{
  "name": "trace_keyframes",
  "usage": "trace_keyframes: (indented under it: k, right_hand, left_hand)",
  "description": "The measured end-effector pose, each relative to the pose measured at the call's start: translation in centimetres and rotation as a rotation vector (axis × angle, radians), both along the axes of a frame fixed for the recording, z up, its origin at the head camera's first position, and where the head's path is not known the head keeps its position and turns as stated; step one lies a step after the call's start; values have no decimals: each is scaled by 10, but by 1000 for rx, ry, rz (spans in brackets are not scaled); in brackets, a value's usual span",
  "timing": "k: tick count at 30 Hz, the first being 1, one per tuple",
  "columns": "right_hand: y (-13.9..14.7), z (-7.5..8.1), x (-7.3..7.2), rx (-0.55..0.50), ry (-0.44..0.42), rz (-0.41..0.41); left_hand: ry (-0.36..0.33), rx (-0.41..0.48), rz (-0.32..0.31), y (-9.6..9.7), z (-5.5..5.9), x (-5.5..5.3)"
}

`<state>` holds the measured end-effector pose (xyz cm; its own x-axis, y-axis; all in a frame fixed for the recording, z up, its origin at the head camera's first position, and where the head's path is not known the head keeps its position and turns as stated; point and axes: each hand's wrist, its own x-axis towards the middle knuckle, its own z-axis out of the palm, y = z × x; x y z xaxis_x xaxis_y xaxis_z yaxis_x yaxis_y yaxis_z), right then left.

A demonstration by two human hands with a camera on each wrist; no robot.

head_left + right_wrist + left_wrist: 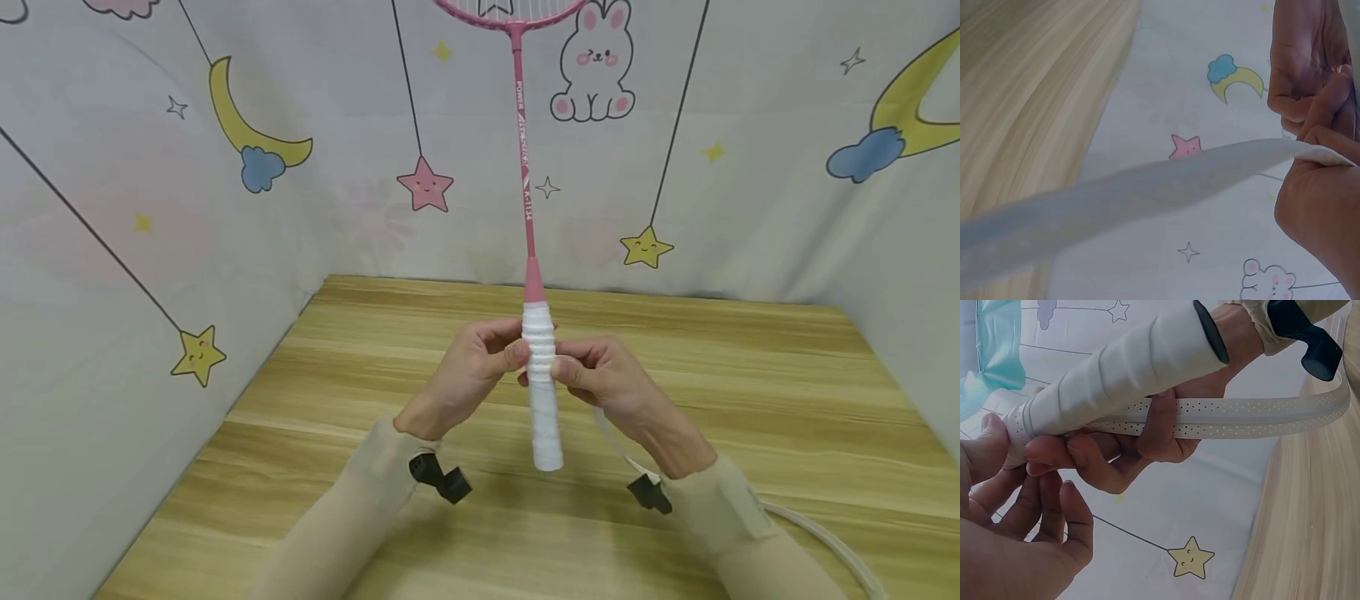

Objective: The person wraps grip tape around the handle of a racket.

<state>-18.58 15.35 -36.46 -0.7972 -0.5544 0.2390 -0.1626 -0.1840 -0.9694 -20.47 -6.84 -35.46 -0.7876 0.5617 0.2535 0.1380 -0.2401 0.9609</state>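
Observation:
A pink badminton racket [534,279] stands upright with its handle down, and its head runs out of the top of the head view. White grip tape [538,333] is wound around the handle, ridged on the upper part and smoother below. My left hand [480,367] pinches the handle from the left with thumb and fingers. From the right, my right hand [611,379] holds the tape against the handle. In the left wrist view, a loose perforated length of tape [1260,415] trails from between the right hand's fingers.
The loose tape [817,533] runs past the right forearm down to the wooden tabletop [337,500]. A white cloth [337,208] printed with stars, moons and a rabbit closes the back and sides. Small black cameras [442,479] sit on both wrists.

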Motion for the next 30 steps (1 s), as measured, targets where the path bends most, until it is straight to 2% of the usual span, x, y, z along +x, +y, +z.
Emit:
trace_keyframes:
  k: [4,6,8,14,16,19,22,28,30]
  right_hand:
    - [-1,1,2,-1,34,-68]
    - [-2,2,3,13,46,-120]
    - [-3,3,5,41,53,-176]
    - [-8,5,7,188,54,-326]
    - [-9,6,8,233,58,-350]
    - [-8,10,10,282,70,-357]
    - [-9,13,13,310,97,-364]
    - [-13,16,20,307,95,-546]
    - [-14,16,20,304,95,-575]
  left_hand:
    - [-5,0,-26,0,1,0]
    - [-13,-12,-19,0,2,0]
    - [-16,-46,36,2,2,1]
    - [61,-186,290,11,4,5]
    - [88,-196,335,13,5,6]
    - [107,-190,365,15,6,7]
    - [113,-180,370,15,7,9]
    - [117,-171,394,13,9,9]
    - [108,-174,398,11,9,9]
